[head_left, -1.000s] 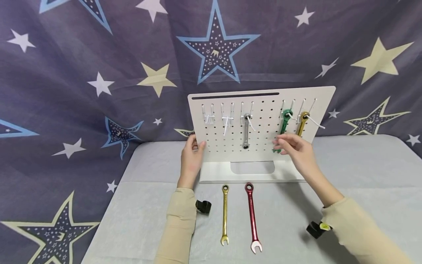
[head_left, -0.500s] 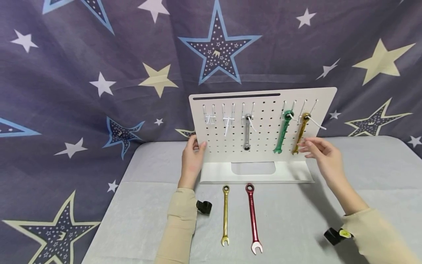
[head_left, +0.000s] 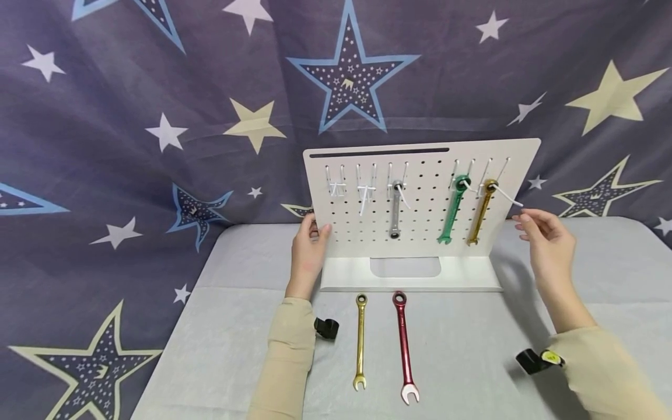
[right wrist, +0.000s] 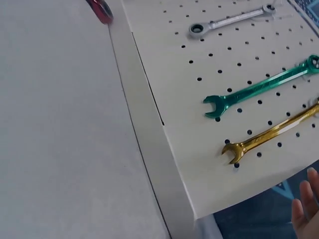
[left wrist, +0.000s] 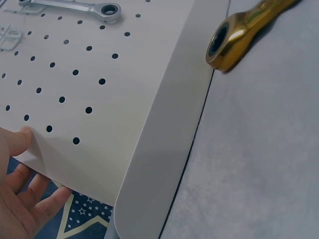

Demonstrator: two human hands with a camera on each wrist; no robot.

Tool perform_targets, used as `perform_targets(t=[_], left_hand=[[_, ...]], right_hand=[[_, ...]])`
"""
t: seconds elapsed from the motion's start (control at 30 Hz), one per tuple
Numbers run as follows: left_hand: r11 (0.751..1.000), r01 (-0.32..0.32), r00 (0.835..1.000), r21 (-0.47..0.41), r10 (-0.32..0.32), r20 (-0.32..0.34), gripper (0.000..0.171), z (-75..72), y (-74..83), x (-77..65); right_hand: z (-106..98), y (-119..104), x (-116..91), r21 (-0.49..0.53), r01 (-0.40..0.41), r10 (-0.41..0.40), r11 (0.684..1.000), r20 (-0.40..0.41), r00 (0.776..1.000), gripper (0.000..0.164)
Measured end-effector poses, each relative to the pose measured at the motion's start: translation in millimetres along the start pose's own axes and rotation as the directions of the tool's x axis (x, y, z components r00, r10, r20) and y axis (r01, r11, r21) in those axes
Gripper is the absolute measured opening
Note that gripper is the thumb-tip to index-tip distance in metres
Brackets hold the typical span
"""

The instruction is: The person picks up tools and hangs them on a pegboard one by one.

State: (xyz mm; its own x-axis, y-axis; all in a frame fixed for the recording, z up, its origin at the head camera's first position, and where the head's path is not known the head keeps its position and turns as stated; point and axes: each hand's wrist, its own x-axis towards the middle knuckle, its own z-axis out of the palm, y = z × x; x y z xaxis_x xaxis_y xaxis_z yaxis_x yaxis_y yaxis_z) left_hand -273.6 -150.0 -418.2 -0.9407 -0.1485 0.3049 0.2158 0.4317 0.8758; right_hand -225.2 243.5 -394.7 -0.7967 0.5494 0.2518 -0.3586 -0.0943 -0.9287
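Note:
My left hand [head_left: 308,255] holds the white pegboard [head_left: 415,219] at its left edge, thumb on the front face and fingers reaching behind, as the left wrist view confirms. Off the board's right edge, my right hand [head_left: 550,248] is in the air with loosely bent fingers and nothing in them; its fingertips are close to the tip of the rightmost hook. From the hooks hang a silver wrench [head_left: 395,211], a green wrench [right wrist: 259,89] and a dark gold wrench [right wrist: 274,132]. On the table lie a yellow-gold wrench [head_left: 360,341] and a red wrench [head_left: 404,348], open ends toward me.
Two white hooks at the board's left bear no tool, one of them a hook [head_left: 363,195] with its prong jutting forward. The board's base [head_left: 338,277] stands on the grey-covered table [head_left: 220,350]. A star-patterned curtain [head_left: 210,105] hangs close behind.
My right hand has moved right, from in front of the green wrench, past the dark gold one, to beyond the board's right edge. My left hand keeps its hold on the board.

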Motion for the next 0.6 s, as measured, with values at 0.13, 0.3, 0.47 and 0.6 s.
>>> perform_targets(t=[0.13,0.3,0.47,0.6], left_hand=[[1.0,0.004,1.0,0.006,-0.004,0.002,0.029,-0.2,-0.1,0.0],[1.0,0.005,1.0,0.01,-0.005,0.002,0.03,0.1,-1.2,-0.5],[1.0,0.008,1.0,0.015,-0.008,0.008,0.031,0.5,-0.2,-1.6],[1.0,0.005,1.0,0.029,-0.005,0.011,0.031,-1.1,-0.4,-0.4]], right_hand=[[4.3,9.0,8.2,-0.002,-0.005,0.005,1.0,-0.059,0.998,0.009],[14.7,18.6,14.9,0.036,-0.002,0.005,0.999,-0.089,0.996,0.015],[21.7,22.0,15.7,0.098,0.006,0.002,0.995,-0.084,0.997,0.016],[23.5,25.5,15.2,0.139,0.019,-0.013,0.99,-0.042,0.999,0.017]])
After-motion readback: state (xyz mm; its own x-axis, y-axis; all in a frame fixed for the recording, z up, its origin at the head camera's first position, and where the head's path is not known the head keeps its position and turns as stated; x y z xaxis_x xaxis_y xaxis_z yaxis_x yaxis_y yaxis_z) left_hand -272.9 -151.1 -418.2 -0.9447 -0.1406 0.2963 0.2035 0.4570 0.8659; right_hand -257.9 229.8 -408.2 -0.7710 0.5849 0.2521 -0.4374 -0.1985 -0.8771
